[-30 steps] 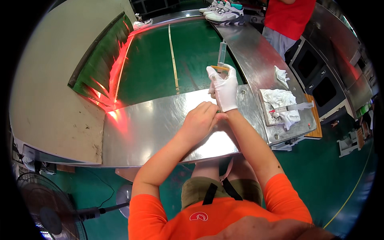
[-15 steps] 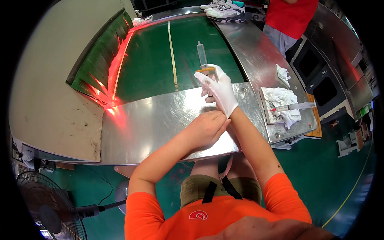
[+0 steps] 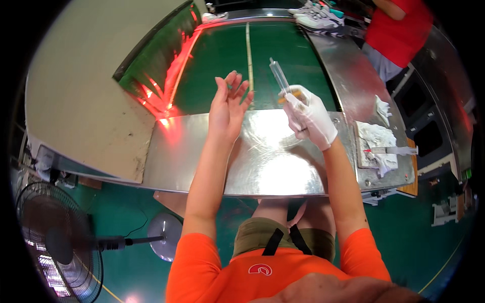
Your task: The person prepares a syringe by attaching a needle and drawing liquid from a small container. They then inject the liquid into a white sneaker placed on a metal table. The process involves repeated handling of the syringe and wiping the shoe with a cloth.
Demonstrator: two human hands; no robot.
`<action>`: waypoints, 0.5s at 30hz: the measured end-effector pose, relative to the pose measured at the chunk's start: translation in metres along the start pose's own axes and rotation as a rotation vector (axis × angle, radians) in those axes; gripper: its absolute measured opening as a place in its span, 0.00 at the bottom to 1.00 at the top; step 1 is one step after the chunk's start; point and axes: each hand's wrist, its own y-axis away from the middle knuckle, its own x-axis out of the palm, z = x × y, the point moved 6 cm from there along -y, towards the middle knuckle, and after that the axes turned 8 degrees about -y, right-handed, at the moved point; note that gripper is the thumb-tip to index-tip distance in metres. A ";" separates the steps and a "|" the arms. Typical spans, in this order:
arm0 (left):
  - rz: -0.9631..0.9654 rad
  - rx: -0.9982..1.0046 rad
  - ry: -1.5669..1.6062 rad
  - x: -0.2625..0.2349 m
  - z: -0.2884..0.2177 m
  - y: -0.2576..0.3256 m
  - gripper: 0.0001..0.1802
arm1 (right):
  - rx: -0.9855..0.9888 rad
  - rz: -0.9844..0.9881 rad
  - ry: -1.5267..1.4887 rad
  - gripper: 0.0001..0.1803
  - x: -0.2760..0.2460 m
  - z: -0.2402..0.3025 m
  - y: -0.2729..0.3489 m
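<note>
Gloved fingers (image 3: pixel 294 107) of the right hand (image 3: pixel 314 119) hold a syringe (image 3: pixel 279 76).

A clear syringe (image 3: pixel 279 76) slants leftward from the gloved right hand (image 3: pixel 309 117).

Shoe-factory workshop, green conveyor belt (image 3: pixel 222 58), steel worktop (image 3: pixel 177 164), white sneakers (image 3: pixel 318 23), pedestal fan (image 3: pixel 60 245)

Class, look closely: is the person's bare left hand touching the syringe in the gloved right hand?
Apart. The head view shows green surface between the left hand's fingertips and the syringe in the right hand.
</note>
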 end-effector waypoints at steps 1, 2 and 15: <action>0.002 -0.022 0.065 -0.003 0.001 -0.005 0.19 | 0.037 0.033 0.013 0.12 0.005 -0.005 0.000; 0.005 -0.043 0.131 -0.005 0.003 -0.007 0.19 | 0.035 0.055 0.019 0.12 0.010 -0.010 -0.001; 0.094 -0.105 0.167 0.003 0.013 0.000 0.17 | 0.182 0.173 0.184 0.13 0.021 -0.030 0.000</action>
